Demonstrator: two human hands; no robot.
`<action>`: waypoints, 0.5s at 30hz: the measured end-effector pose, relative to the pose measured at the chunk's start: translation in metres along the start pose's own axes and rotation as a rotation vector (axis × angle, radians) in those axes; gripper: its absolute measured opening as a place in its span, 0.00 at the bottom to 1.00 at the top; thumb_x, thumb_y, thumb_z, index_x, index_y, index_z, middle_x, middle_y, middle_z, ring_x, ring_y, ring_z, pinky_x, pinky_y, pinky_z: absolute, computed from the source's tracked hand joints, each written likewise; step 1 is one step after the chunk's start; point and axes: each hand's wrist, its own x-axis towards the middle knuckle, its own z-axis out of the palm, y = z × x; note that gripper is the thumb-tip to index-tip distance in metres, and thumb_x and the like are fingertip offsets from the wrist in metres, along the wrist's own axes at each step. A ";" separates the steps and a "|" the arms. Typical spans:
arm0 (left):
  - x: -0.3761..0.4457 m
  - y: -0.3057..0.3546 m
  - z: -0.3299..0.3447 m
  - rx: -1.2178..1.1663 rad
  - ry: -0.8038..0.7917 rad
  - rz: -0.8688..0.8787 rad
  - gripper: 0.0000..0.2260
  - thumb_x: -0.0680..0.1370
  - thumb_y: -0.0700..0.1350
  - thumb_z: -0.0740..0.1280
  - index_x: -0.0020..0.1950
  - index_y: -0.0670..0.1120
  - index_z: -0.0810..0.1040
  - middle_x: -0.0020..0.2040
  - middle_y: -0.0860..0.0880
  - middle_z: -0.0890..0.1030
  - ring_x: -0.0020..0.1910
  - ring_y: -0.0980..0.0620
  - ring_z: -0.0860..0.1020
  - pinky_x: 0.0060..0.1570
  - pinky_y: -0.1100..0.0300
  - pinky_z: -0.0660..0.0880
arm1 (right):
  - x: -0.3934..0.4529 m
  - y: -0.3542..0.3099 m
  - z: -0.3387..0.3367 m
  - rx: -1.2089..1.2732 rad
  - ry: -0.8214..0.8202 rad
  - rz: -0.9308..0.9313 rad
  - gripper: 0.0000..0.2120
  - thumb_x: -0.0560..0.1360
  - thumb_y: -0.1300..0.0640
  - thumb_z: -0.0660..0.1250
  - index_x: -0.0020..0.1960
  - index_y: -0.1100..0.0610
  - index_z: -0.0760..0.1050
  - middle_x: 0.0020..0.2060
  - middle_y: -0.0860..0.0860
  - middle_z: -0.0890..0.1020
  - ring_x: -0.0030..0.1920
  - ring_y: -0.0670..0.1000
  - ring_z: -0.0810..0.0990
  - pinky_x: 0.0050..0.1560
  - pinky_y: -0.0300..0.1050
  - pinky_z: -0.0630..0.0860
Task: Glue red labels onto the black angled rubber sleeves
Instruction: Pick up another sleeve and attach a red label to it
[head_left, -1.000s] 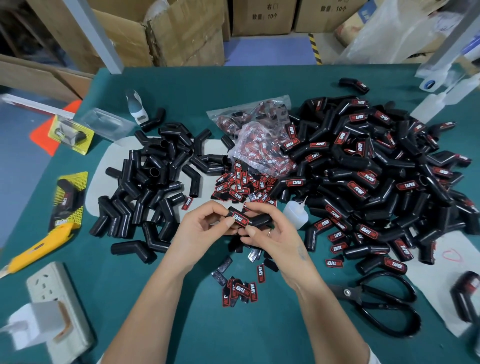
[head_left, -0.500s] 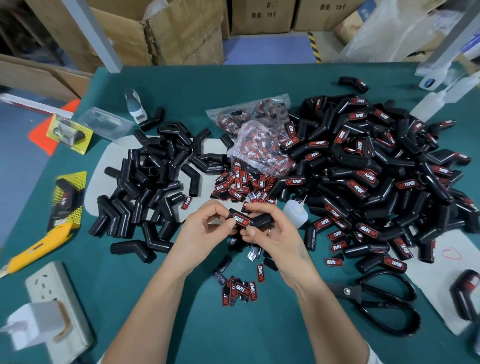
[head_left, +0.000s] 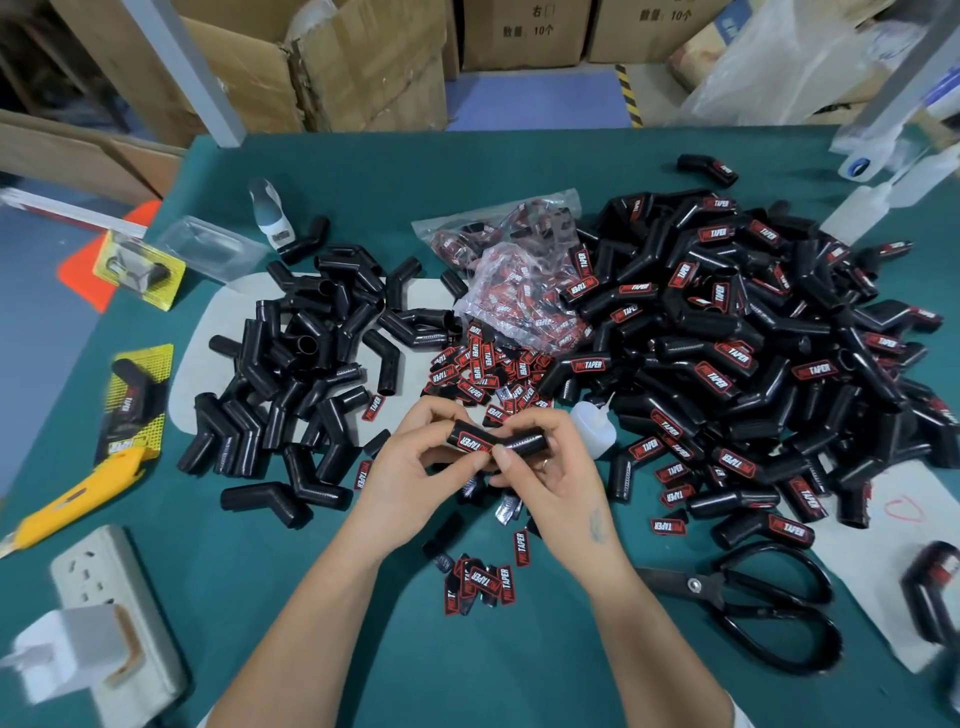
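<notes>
A worker's two hands are pressing a red label (head_left: 474, 443) onto a black angled rubber sleeve (head_left: 496, 441) held just above the green desk (head_left: 519, 665), approx. centre of the view. The left hand (head_left: 410, 467) is curling round the labelled end, thumb pressing by the label; the right hand (head_left: 556, 467) is pinching the bare end, fingertip on the bend. Vs. a second ago, the sleeve is sitting rolled slightly, w/ the label facing up more squarely and the grip tighter, which suggests the label is already stuck and is being smoothed down, so this piece is prob. near done. A small glue bottle (head_left: 592, 428) is standing just beside the right hand. Unlabelled sleeves (head_left: 311, 364) are lying piled to the left, finished ones (head_left: 753, 338) heaped to the right, loose labels (head_left: 483, 364) scattered between. Scissors (head_left: 753, 613) are lying at right, a yellow utility knife (head_left: 78, 499) at left.
</notes>
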 end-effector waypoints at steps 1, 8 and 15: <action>0.000 0.001 0.000 0.033 -0.013 0.024 0.06 0.79 0.32 0.72 0.53 0.40 0.86 0.54 0.50 0.75 0.53 0.53 0.79 0.57 0.60 0.80 | 0.001 0.000 0.000 0.027 0.012 0.008 0.11 0.81 0.61 0.70 0.59 0.49 0.77 0.53 0.47 0.84 0.51 0.52 0.86 0.51 0.49 0.84; -0.002 0.003 0.001 0.100 -0.041 0.092 0.06 0.78 0.31 0.73 0.51 0.40 0.86 0.54 0.52 0.75 0.57 0.55 0.79 0.58 0.63 0.79 | 0.002 0.000 -0.004 0.074 0.015 0.033 0.12 0.81 0.66 0.70 0.60 0.53 0.77 0.52 0.49 0.85 0.55 0.45 0.84 0.50 0.45 0.84; -0.003 0.004 0.003 0.137 -0.027 0.126 0.04 0.78 0.32 0.73 0.51 0.38 0.86 0.54 0.55 0.75 0.64 0.50 0.78 0.62 0.60 0.78 | 0.002 -0.002 -0.005 0.085 0.001 0.034 0.12 0.81 0.65 0.71 0.61 0.53 0.77 0.53 0.51 0.85 0.56 0.47 0.83 0.50 0.47 0.84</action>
